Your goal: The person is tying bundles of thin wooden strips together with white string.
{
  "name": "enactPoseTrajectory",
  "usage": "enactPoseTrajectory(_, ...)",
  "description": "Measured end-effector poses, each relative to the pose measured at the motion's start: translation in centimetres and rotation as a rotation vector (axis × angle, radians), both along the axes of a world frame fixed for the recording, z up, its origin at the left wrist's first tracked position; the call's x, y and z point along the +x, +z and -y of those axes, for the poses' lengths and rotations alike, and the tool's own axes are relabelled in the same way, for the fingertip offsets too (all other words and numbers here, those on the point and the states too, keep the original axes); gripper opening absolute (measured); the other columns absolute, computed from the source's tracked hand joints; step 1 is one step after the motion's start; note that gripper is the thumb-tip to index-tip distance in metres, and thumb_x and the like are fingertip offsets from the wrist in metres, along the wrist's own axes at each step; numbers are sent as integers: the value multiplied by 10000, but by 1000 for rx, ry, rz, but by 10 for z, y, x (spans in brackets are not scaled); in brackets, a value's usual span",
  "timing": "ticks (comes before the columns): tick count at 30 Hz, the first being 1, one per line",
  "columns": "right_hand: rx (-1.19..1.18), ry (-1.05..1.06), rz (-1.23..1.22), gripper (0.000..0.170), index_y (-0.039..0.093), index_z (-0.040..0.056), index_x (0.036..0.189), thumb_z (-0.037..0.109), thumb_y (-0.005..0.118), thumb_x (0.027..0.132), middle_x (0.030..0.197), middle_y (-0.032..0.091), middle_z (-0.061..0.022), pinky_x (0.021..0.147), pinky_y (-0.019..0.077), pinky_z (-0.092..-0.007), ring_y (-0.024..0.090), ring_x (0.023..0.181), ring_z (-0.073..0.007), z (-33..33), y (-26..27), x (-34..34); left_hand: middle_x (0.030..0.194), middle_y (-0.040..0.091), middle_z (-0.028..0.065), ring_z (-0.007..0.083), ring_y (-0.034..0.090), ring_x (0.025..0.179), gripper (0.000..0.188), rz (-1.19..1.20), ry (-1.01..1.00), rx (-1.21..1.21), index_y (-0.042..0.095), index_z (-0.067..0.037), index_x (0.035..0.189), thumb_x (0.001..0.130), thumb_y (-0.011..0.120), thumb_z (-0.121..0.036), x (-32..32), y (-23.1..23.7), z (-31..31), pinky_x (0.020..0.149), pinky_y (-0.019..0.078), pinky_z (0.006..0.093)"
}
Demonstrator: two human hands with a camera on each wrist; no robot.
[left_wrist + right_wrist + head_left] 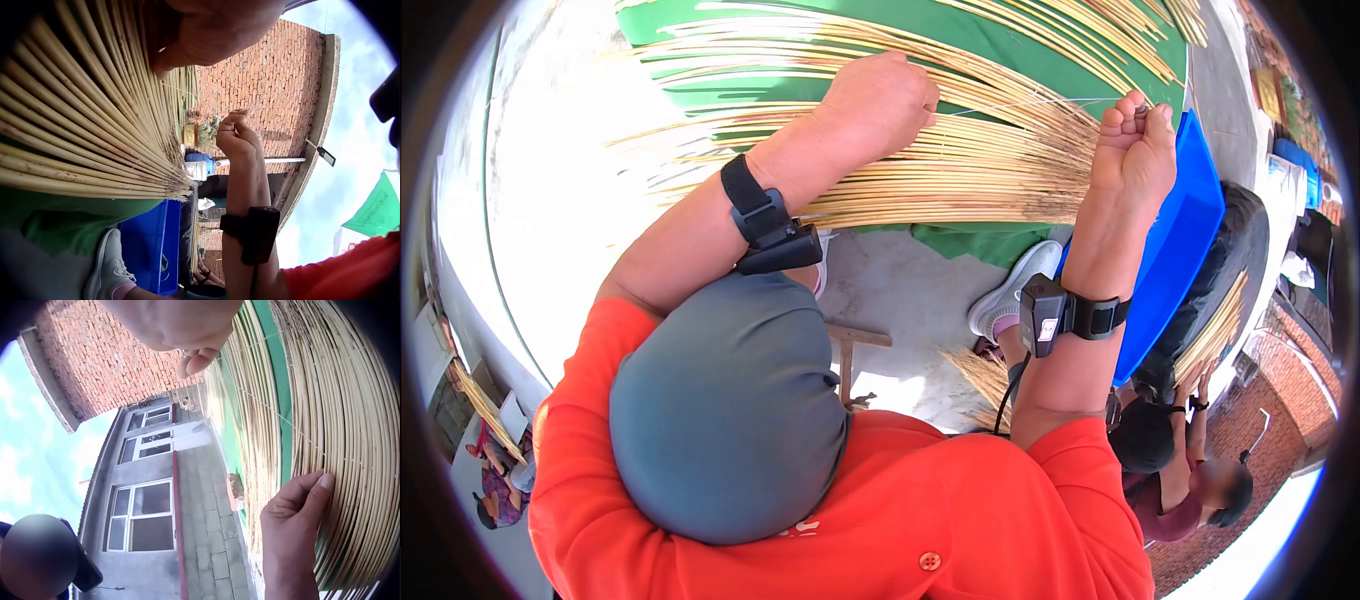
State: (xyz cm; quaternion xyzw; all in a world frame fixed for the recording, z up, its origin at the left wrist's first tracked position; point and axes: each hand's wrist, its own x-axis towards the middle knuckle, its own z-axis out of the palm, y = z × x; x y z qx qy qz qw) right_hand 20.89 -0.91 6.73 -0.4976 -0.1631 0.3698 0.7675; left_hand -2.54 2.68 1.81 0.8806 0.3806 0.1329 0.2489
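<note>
Long pale plant stalks [990, 165] lie side by side in a fanned layer, their darker ends gathered toward the right. My left hand [880, 105] rests over them; in the right wrist view its thumb and forefinger [320, 484] pinch at the stalks. A thin white thread [1020, 103] runs across the layer from near those fingertips to my right hand [1135, 150]. That hand is raised at the right end of the layer, palm up, fingers curled on the thread. In the left wrist view, the right hand [237, 137] stands apart from the stalks.
Green cloth [750, 92] covers the surface under the stalks. More stalks [1090, 35] lie at the far side. A blue tray [1170, 240] stands close by my right forearm. Below are a shoe [1015, 290] and a wooden stand [855, 340]. Another person [1190, 500] holds stalks at lower right.
</note>
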Motion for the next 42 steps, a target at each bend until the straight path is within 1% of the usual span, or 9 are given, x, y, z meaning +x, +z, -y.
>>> enactPoseTrajectory(5,-50,53,89,138,463,39,891,173,459,926,727,560,-103,490,466,-236,533,559,-141,19,1,-2,726,604,61,259,555,764,69,174,85,105,649,-78,766,730,631,-133,-5,2,-7,681,463,373)
enactPoseTrajectory(10,-127,46,26,116,468,58,892,169,462,926,703,549,-85,466,438,-222,502,524,-125,36,-7,-10,731,580,36,230,536,806,120,-50,42,328,636,-73,775,674,669,-127,-1,-1,-7,686,468,346)
enactPoseTrajectory(16,-195,63,59,114,470,81,893,190,466,928,697,562,-77,450,438,-213,514,513,-120,41,-4,-11,723,562,51,230,525,809,149,-77,45,357,622,-54,756,651,687,-137,-2,1,-5,700,466,336)
enactPoseTrajectory(22,-247,194,94,148,455,79,927,227,456,934,694,583,-97,435,451,-214,554,497,-125,43,-2,-30,730,573,58,235,533,805,89,-190,-24,416,613,-41,741,661,616,-80,3,0,-11,714,467,329)
enactPoseTrajectory(25,-331,323,113,172,451,79,948,250,449,938,694,589,-103,426,436,-210,565,493,-128,45,-4,-46,748,589,68,244,544,808,88,-150,-39,437,609,-44,741,658,585,-59,5,1,-10,710,474,339)
enactPoseTrajectory(27,-403,451,143,185,452,83,955,267,444,940,690,586,-90,422,409,-201,558,495,-122,47,-7,-59,754,594,75,247,547,816,92,-156,-35,386,607,-45,748,660,583,-60,6,3,-9,710,476,346)
enactPoseTrajectory(32,-423,574,107,62,496,89,946,133,509,904,712,564,-41,454,388,-198,525,532,-87,53,-24,-80,763,606,91,258,555,826,116,-168,-30,253,605,-44,778,667,572,-54,6,6,-8,708,481,362)
enactPoseTrajectory(38,-472,566,77,57,495,95,944,144,487,917,691,563,-41,428,383,-194,518,499,-87,52,-42,-83,788,621,117,294,557,805,99,-125,-59,169,609,-34,786,713,555,-74,4,10,-12,731,464,405)
enactPoseTrajectory(42,-483,537,95,57,488,99,941,151,478,921,675,565,-41,406,378,-189,514,478,-85,52,-44,-84,774,616,128,316,553,808,125,-129,-11,14,615,-38,750,762,583,-159,7,14,-16,716,447,425)
